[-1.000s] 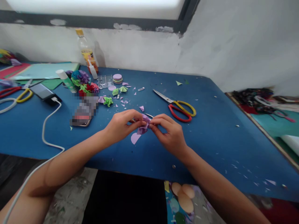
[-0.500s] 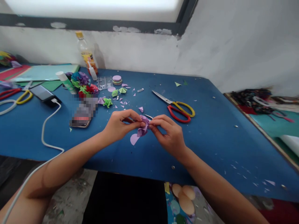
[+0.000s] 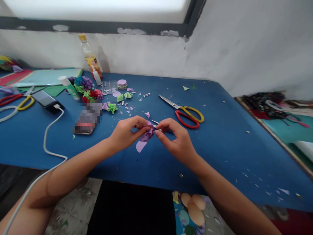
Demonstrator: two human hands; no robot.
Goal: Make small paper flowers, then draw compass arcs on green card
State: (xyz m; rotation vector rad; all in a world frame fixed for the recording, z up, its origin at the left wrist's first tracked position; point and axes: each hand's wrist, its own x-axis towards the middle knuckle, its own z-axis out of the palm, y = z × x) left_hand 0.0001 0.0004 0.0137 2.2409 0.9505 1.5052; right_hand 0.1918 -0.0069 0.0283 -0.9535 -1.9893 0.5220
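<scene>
Between thumb and fingers my left hand (image 3: 127, 132) pinches a ruffled purple paper flower (image 3: 148, 133), held just above the table. Close to the flower's right side is my right hand (image 3: 175, 138), its thumb and index finger pinched together. What lies at those fingertips is too small to make out. Under the flower, a flat light-purple paper piece (image 3: 140, 147) shows in part. Behind the fingers a thin metal tool tip (image 3: 154, 121) is visible, mostly hidden by my right hand. A folded purple paper piece (image 3: 147, 115) lies just beyond.
Large scissors (image 3: 188, 116) with red and yellow handles lie on the blue table (image 3: 220, 147), right of my hands. To the left are a phone (image 3: 88, 119), paper flowers (image 3: 84, 85), a glue stick (image 3: 69, 87), a bottle (image 3: 90, 57) and stacked paper discs (image 3: 122, 84). A white cable (image 3: 45, 137) crosses my left arm.
My right fingertips have come slightly away from the flower, leaving a small gap. The flower has tilted and shifted a little left in my left hand.
</scene>
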